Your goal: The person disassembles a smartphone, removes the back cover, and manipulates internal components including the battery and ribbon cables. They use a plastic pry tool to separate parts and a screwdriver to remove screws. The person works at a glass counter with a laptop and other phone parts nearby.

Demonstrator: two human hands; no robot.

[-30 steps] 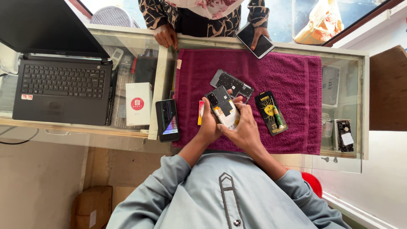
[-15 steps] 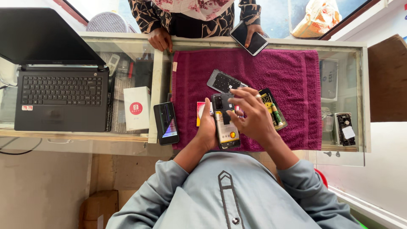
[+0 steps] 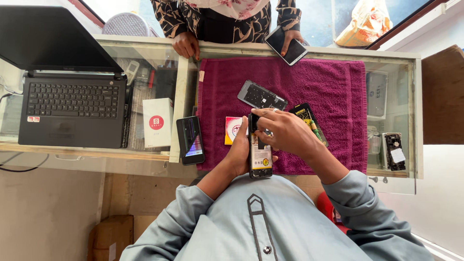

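An opened phone (image 3: 260, 155), its back off and a battery with a white label showing, lies lengthwise in my left hand (image 3: 240, 151) above the near edge of a purple towel (image 3: 333, 87). My right hand (image 3: 282, 130) reaches over the phone's top end, fingertips pinching at its upper corner. The phone's dark back cover (image 3: 261, 95) rests on the towel just beyond my hands. A battery pack in black and yellow wrapping (image 3: 311, 122) lies under my right wrist. A small orange and white card (image 3: 233, 129) sits left of my left hand.
The towel covers a glass display counter (image 3: 391, 53). Another phone with a lit, streaked screen (image 3: 190, 140), a white box (image 3: 157, 122) and an open laptop (image 3: 72, 108) lie to the left. A person across the counter holds a phone (image 3: 286, 44). Small parts (image 3: 392, 151) sit at right.
The opened phone has turned from a tilted pose to lying lengthwise toward me, and both hands have drawn closer to my body. My right hand has shifted onto the phone's top end.
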